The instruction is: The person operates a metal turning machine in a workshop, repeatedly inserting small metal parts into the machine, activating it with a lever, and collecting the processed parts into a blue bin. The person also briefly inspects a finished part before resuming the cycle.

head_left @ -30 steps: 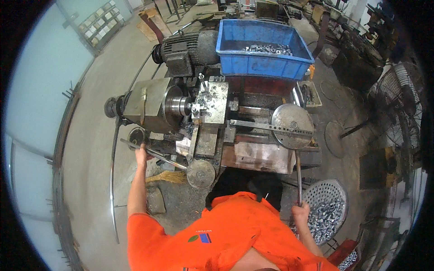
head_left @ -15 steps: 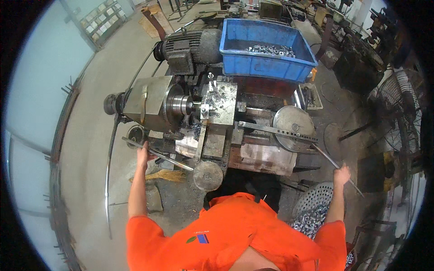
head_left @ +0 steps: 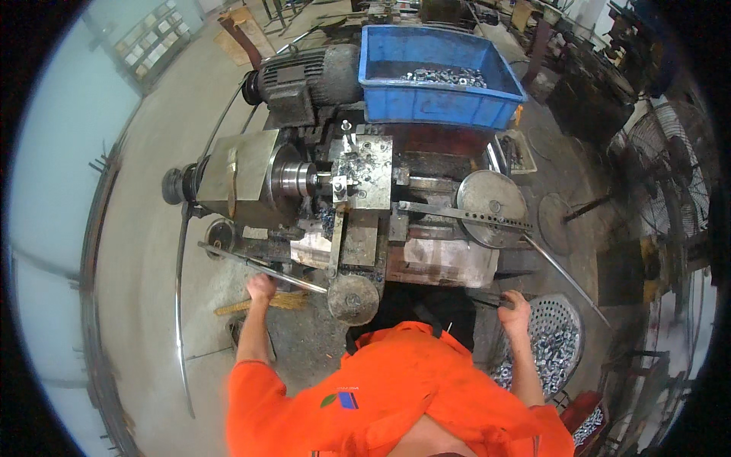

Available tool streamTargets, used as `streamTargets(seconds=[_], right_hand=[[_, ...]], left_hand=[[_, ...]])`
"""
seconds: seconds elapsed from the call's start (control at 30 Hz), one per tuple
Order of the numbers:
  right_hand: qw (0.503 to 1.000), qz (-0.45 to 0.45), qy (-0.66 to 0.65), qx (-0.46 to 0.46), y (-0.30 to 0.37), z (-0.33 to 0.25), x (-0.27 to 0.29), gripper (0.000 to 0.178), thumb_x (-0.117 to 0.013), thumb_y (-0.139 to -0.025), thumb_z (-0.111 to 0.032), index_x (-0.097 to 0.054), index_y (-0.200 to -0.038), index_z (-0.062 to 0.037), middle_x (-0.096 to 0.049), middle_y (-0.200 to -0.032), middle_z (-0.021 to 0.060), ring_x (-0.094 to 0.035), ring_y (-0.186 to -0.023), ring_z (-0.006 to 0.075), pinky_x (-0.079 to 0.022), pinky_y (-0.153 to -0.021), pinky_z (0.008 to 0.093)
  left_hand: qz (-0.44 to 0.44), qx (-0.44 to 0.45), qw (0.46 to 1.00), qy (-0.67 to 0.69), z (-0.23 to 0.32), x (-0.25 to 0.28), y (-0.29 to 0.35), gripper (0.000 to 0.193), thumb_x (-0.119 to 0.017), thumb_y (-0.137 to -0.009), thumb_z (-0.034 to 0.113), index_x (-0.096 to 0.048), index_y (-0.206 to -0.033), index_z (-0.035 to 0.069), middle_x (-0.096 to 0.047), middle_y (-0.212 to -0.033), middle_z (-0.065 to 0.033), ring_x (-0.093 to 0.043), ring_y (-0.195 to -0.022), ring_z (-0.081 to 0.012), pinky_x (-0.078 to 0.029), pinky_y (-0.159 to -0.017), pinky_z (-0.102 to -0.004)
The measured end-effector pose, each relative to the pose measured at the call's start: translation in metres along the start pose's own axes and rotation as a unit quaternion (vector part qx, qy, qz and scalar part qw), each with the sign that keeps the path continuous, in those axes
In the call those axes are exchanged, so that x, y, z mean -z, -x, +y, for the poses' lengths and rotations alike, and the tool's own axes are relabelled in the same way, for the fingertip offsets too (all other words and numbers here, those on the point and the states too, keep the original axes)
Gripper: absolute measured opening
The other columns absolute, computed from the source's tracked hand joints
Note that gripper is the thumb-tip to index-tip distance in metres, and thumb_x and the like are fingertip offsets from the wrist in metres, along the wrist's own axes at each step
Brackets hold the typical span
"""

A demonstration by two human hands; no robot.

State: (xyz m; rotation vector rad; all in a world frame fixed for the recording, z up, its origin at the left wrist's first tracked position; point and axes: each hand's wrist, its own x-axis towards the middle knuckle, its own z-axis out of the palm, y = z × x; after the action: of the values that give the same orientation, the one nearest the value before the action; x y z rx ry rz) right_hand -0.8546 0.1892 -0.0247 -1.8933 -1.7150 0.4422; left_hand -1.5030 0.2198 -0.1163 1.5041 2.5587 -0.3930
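My left hand is just below the left steel lever, close to it; its fingers are blurred and mostly hidden. That lever runs to a round disc at the front of a small lathe. On the right, my right hand is closed around the end of a dark handle beside the machine's front edge; what the handle belongs to is hidden. The right lever, joined to a perforated flat bar, stands untouched. A short bright workpiece sits between chuck and tool block.
A blue crate with small metal parts stands behind the lathe, next to a motor. By my right forearm is a perforated basket of metal parts. A straw broom lies near my left hand; a fan stands far right.
Both hands have let go of the levers. The left moved right and down; the right moved inward to the dark handle. The view has shifted slightly.
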Motion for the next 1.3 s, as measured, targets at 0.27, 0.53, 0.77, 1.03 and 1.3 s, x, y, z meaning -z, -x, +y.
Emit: streamTargets(seconds=[0.27,0.53,0.77,1.03,1.3], right_hand=[[0.998,-0.028,-0.036,0.032,-0.029,-0.048,0.018,0.031,-0.056,-0.057,-0.008,-0.063,-0.086,0.0005,-0.062,-0.083,0.0161,-0.061,-0.076,0.0292,-0.048,-0.071,0.0333],[0.979,-0.012,-0.072,0.191,-0.121,-0.154,0.036,0.028,-0.059,-0.057,-0.009,-0.063,-0.085,-0.0034,-0.063,-0.080,0.0134,-0.062,-0.072,0.0259,-0.048,-0.068,0.0332],[0.894,-0.103,-0.114,0.421,-0.188,-0.310,-0.033,0.033,-0.057,-0.055,-0.010,-0.063,-0.087,-0.0032,-0.061,-0.091,0.0140,-0.057,-0.085,0.0299,-0.046,-0.075,0.0354],[0.897,-0.187,0.059,0.397,-0.192,-0.409,-0.126,0.025,-0.057,-0.051,-0.019,-0.068,-0.071,-0.0081,-0.061,-0.082,0.0145,-0.053,-0.083,0.0337,-0.045,-0.076,0.0380],[0.882,-0.231,0.148,0.383,-0.192,-0.421,-0.142,0.025,-0.058,-0.053,-0.021,-0.066,-0.069,-0.0035,-0.061,-0.082,0.0185,-0.054,-0.085,0.0352,-0.045,-0.078,0.0384]], left_hand=[[-0.043,-0.042,0.997,0.042,-0.009,-0.048,-0.012,0.052,-0.057,-0.074,0.046,-0.051,-0.105,0.005,-0.060,-0.093,-0.0177,-0.059,-0.088,-0.0327,-0.048,-0.074,-0.0408],[-0.056,-0.100,0.985,0.127,-0.026,0.001,0.008,0.045,-0.059,-0.074,0.042,-0.059,-0.102,0.008,-0.061,-0.093,-0.0188,-0.059,-0.088,-0.0323,-0.046,-0.077,-0.0407],[0.169,0.005,0.958,0.230,-0.106,0.143,0.067,0.034,-0.058,-0.078,0.023,-0.056,-0.109,0.009,-0.063,-0.084,-0.0149,-0.061,-0.077,-0.0281,-0.047,-0.068,-0.0366],[0.158,0.213,0.948,0.177,-0.226,0.110,0.127,0.029,-0.061,-0.073,0.027,-0.062,-0.090,0.003,-0.063,-0.078,-0.0161,-0.061,-0.079,-0.0290,-0.048,-0.068,-0.0384],[0.115,0.318,0.939,0.065,-0.266,0.112,0.086,0.025,-0.052,-0.075,0.024,-0.064,-0.081,0.003,-0.063,-0.085,-0.0189,-0.061,-0.082,-0.0332,-0.048,-0.072,-0.0414]])
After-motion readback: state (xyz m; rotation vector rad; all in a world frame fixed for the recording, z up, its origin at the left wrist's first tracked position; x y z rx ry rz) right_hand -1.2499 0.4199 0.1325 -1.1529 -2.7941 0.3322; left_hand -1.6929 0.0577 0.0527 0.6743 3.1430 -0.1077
